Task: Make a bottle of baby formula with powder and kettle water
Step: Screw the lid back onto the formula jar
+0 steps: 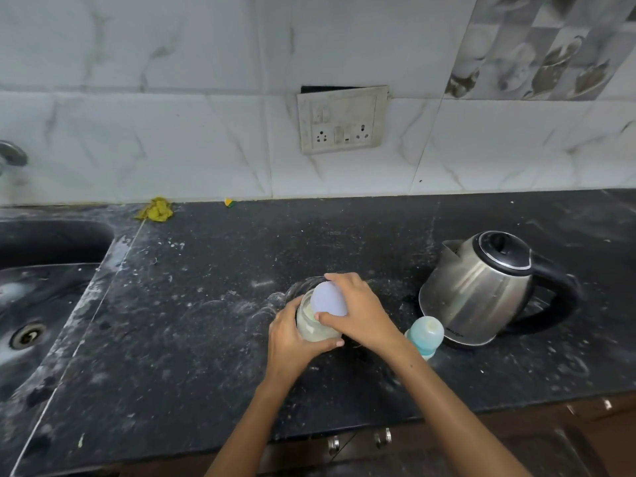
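Note:
A glass jar of pale formula powder stands near the middle of the black counter. My left hand wraps around the jar's side. My right hand holds a round pale lilac lid, tilted just over the jar's mouth, which shows partly open below it. A baby bottle with a light blue cap stands just right of my right wrist. A steel electric kettle with a black lid and handle sits to the right, lid shut.
A dark sink with a drain lies at the left. A yellow cloth sits by the back wall. A wall socket plate hangs above the counter. Cabinet handles show below the front edge.

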